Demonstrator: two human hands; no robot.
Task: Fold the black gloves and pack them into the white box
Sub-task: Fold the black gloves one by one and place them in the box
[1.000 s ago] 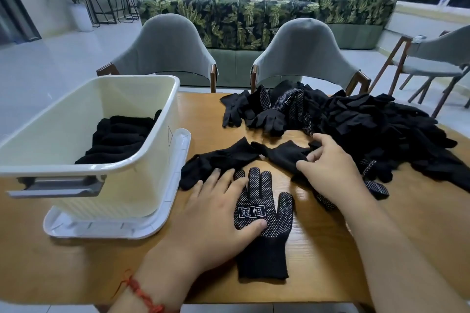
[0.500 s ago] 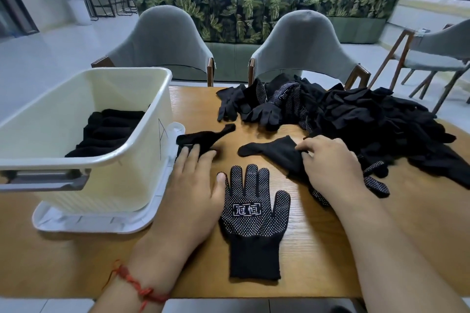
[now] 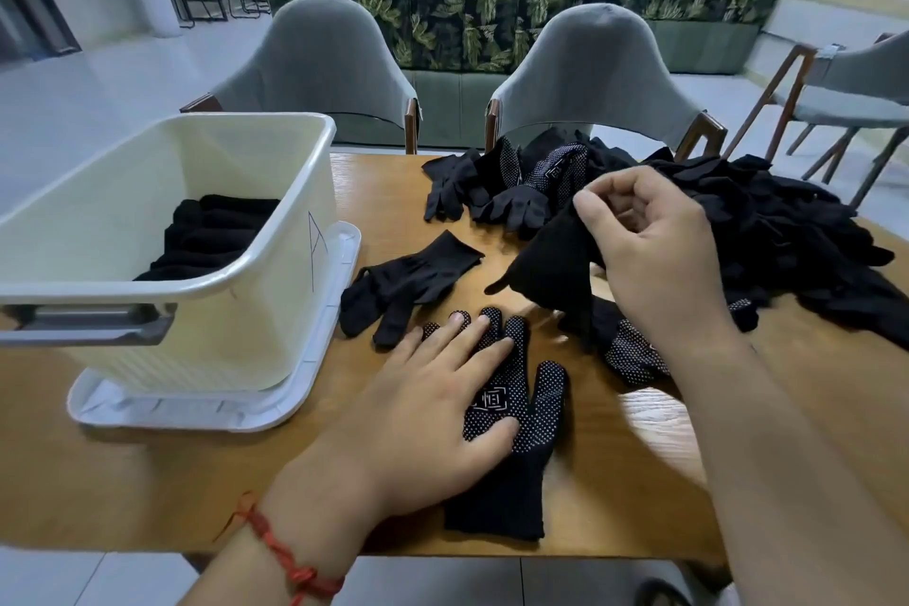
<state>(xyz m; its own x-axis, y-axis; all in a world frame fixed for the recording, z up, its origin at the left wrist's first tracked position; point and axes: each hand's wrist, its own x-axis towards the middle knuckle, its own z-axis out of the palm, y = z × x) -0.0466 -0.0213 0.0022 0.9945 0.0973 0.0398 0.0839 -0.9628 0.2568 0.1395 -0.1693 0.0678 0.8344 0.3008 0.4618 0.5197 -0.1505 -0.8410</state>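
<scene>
Pairing looks like the step in hand. My left hand lies flat with straight fingers, pressing the dotted glove to the table. My right hand pinches a plain glove by an upper corner, so it hangs limp just above the table beside the pile.

To do this well, I'd lay the lifted glove squarely on the pinned one, cuff to cuff and fingers matched. I'd smooth it before folding, since soft knit likely bunches.

The pinned glove is matte black knit with white grip dots and a square logo. A third glove lies crumpled between it and the box, smooth cream plastic with folded gloves inside.
</scene>
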